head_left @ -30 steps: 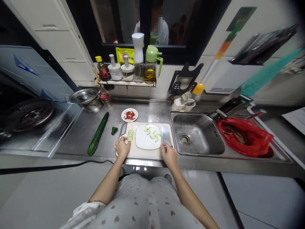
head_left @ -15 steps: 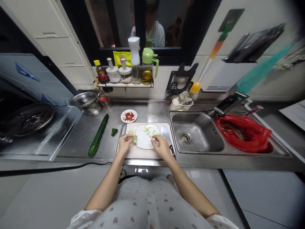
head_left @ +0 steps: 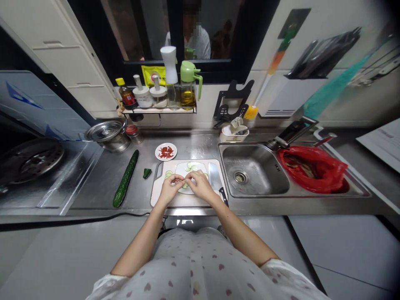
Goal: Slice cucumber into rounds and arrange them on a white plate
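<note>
My left hand (head_left: 170, 188) and my right hand (head_left: 201, 186) meet fingertip to fingertip above a white plate (head_left: 179, 170). Both are pinched at a thin cucumber slice (head_left: 185, 185), partly hidden by the fingers. Pale slices (head_left: 191, 166) lie curved on the plate's far part, with others by its right edge. More cut slices (head_left: 168, 173) rest left of the plate on the cutting board (head_left: 158, 196). A knife (head_left: 215, 177) lies along the board's right side, its black handle toward me.
A whole cucumber (head_left: 126, 179) and a cut cucumber end (head_left: 146, 173) lie left of the board. Behind it sits a small plate of chopped red pieces (head_left: 166, 152). To the right are the sink (head_left: 256, 166) and a red plastic bag (head_left: 331, 171); a lidded pot (head_left: 109, 135) stands back left.
My hands have come together over the plate, the left moving right with its cucumber slice and the right moving left. The whole view has shifted slightly.
</note>
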Available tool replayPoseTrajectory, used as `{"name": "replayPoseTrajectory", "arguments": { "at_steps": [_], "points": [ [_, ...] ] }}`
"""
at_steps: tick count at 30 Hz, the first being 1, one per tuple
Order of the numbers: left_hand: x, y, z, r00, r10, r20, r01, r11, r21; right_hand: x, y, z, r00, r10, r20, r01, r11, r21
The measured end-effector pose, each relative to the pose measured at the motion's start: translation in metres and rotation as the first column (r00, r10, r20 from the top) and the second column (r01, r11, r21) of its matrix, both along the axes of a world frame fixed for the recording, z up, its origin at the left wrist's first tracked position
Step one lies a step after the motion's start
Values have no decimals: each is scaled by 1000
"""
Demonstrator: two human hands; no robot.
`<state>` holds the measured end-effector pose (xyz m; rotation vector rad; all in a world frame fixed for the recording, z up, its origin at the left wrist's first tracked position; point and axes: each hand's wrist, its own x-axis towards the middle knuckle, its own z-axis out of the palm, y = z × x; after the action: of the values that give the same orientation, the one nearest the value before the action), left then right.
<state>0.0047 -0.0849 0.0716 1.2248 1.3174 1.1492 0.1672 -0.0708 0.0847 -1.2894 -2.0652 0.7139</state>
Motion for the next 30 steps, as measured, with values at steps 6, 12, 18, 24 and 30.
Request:
{"name": "replayPoseTrajectory", "arguments": {
  "at_steps": [6,12,18,24,30],
  "points": [
    [6,-3,-13,997,78,28,-72,979,-190,8,7,-3,998,-46,-49,46,999,-11],
    [15,2,-8,973,73,220,11,934,-356,11,8,-2,997,-31,-67,32,999,15],
    [14,13,-10,972,71,224,15,932,-362,14,7,-5,999,3,-50,-2,1000,23],
    [16,17,-12,960,103,259,-23,956,-293,17,6,-12,999,-14,-48,13,1000,-13],
    [17,17,-15,967,42,250,15,975,-221,18,6,-19,998,-40,-50,36,997,-73]
  ]
}}
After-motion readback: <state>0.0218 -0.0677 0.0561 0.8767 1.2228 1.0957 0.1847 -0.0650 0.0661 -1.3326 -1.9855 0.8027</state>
